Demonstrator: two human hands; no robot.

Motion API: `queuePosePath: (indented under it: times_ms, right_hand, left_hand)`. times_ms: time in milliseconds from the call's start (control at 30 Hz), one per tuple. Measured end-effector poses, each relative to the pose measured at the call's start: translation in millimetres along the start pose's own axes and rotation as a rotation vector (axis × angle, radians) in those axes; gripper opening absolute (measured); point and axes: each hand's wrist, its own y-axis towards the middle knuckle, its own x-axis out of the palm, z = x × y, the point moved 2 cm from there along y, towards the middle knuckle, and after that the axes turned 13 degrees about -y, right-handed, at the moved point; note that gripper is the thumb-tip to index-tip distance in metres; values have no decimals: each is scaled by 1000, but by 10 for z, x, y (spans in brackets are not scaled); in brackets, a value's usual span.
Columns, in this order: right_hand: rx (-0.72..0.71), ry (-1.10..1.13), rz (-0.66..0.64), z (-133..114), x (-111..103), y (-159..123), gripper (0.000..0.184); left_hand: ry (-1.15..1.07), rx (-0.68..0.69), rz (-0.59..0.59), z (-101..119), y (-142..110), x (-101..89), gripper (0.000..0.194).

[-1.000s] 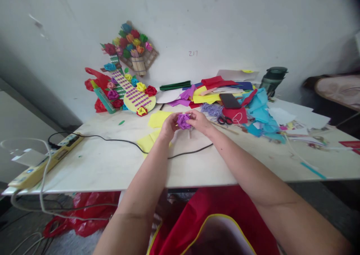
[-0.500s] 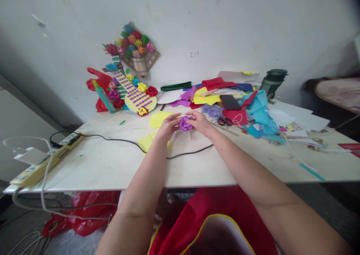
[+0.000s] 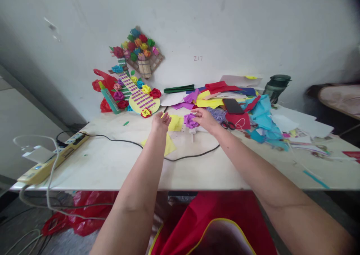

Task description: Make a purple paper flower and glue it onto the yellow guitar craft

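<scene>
A ruffled purple paper flower [image 3: 190, 121] is in the fingers of my right hand [image 3: 204, 120], which closes on its right side. Just below the flower a small whitish piece [image 3: 192, 132] shows; I cannot make out what it is. My left hand [image 3: 161, 123] is apart from the flower, off to its left, with fingers spread and nothing seen in them. Between the hands lies a yellow paper sheet [image 3: 176, 123], and a second yellow piece [image 3: 169, 145] is nearer to me.
A black cord [image 3: 194, 155] runs across the table from the power strip [image 3: 53, 163]. Scissors [image 3: 227, 125], a phone [image 3: 233, 106] and blue crepe paper [image 3: 260, 116] lie on the right. A flower-covered paper guitar [image 3: 143, 101] and a glue bottle [image 3: 109, 97] stand back left.
My left hand has let go of the purple flower and moved left. My right hand still holds the flower. The view has shifted slightly.
</scene>
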Motion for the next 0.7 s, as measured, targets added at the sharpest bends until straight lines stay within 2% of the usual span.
queuePosePath:
  times_ms: [167,300,433,500,567,633,700]
  right_hand:
    - [-31,-122,30,-49,-47,268,32]
    - [-19,-210,24,-31,78,529,33]
    - [110,-229,-26,63,233,775,36]
    - [160,-229,-78,132,265,896,37]
    - [150,-295,-81,193,244,1017,33]
    - [77,-424,-23,229,182,1121,28]
    - [55,-499,10,259,114,1193,28]
  left_hand:
    - [-37,177,197,309,213,-157,12]
    - [60,257,273,458,421,-377,9]
    - [107,275,358,558,597,-533,9]
    - [32,299,419,601,679,-597,11]
    - [-12,338,445,644,782,-666,13]
    - [23,389,435,689,913,-750,14]
    - [82,425,387,723,1064,-835,17]
